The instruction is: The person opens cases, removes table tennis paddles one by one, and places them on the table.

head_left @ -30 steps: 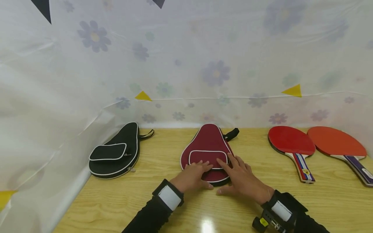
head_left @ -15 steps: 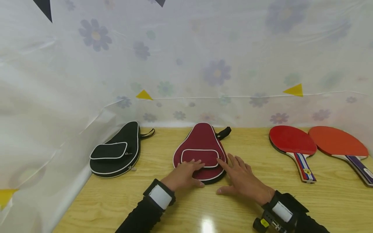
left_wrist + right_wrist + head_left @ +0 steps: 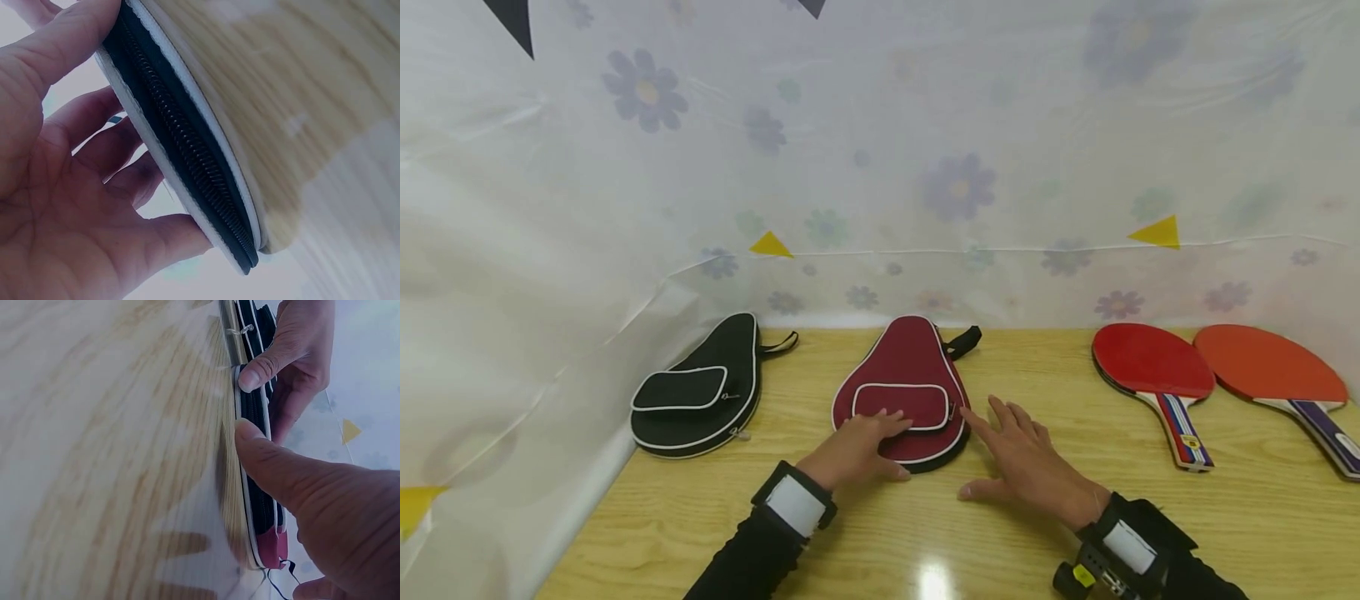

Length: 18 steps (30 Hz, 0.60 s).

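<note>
Makeshift booth: floral sheeting (image 3: 880, 192), wooden table (image 3: 887, 542)

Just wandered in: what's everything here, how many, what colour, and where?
Dark red pear-shaped zip case: one, dark red, table's middle
Black pear-shaped zip case: one, black, table's left
Black straps: two, black, one per case
Red rounded table-tennis bat: one, red, table's right
Orange rounded table-tennis bat: one, orange, far right
Pale wooden table: one, yellowish, underneath
Flower-printed sheeting: count unclear, whitish, behind the table
Flat yellow triangles: three, yellow, on the sheeting
Dark flat triangles: two, blackish, picture's top edge
Left hand: one, bare, holding the dark red case
Right hand: one, bare, by that case's right edge
Black sleeves: two, black, both arms
Wristbands: two, black-and-white, both wrists
Small black device: one, black, right wrist
</note>
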Each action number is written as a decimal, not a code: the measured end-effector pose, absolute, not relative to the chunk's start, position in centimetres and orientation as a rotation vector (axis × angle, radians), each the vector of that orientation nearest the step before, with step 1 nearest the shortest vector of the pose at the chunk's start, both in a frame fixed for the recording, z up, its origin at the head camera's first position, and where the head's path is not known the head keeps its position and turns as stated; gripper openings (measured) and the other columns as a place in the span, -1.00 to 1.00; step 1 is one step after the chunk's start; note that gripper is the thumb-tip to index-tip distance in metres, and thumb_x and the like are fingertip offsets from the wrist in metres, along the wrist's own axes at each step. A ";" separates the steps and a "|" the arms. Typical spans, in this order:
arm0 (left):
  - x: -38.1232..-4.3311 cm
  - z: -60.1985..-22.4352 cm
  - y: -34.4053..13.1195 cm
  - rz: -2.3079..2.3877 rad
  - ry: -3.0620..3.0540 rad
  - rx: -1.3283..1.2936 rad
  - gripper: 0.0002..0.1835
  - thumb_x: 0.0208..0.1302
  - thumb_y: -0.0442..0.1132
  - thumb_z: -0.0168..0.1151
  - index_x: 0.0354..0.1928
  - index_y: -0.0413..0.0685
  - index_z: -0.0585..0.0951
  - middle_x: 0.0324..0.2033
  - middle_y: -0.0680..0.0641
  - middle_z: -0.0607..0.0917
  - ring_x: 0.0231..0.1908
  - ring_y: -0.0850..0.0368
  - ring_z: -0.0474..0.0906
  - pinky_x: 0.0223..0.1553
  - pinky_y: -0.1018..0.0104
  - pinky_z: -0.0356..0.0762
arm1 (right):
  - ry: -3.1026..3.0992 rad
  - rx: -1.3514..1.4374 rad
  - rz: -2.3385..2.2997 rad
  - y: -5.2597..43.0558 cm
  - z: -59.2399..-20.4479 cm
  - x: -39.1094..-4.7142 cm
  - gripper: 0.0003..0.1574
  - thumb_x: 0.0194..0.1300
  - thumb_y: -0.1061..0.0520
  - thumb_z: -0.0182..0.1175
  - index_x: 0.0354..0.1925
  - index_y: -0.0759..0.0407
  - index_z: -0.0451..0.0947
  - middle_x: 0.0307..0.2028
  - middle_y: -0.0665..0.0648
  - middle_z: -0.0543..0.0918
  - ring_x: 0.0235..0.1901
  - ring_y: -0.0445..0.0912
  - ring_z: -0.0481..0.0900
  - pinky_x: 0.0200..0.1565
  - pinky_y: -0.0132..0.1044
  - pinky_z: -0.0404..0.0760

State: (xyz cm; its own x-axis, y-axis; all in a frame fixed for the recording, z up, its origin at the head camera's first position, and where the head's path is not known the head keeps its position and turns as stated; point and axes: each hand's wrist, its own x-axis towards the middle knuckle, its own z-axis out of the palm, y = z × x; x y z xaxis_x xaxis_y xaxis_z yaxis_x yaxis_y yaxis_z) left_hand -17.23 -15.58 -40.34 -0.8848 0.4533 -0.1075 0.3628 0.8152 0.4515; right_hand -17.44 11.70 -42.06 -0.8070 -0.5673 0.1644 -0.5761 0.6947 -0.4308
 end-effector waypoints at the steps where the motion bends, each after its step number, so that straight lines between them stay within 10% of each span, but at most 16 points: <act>1: -17.2 -40.4 -15.7 0.639 2.788 0.640 -0.25 0.17 -0.09 0.50 0.40 -0.11 0.48 0.40 -0.19 0.41 0.47 -0.14 0.20 0.39 -0.23 0.16 | -2.873 0.971 0.738 11.7 -42.0 -17.4 0.21 0.04 -0.33 0.49 0.49 0.14 0.27 0.43 0.55 0.15 0.36 0.54 0.13 0.17 0.53 0.19; 18: -17.1 -40.1 -18.0 0.737 2.765 0.629 -0.25 0.15 -0.16 0.52 0.39 -0.14 0.48 0.40 -0.25 0.40 0.47 -0.20 0.18 0.42 -0.12 0.16 | -2.876 0.977 0.752 11.6 -42.3 -17.4 0.17 0.06 -0.28 0.50 0.48 0.15 0.29 0.43 0.54 0.16 0.37 0.53 0.12 0.18 0.52 0.17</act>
State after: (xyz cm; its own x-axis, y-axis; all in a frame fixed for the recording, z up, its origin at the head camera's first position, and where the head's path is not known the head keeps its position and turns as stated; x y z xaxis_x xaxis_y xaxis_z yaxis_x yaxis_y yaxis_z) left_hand -17.15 -18.02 -40.14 -0.8865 0.4536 -0.0911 0.3481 0.7836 0.5147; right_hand -17.39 11.65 -42.31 -0.8049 -0.5710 0.1617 -0.5770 0.6894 -0.4380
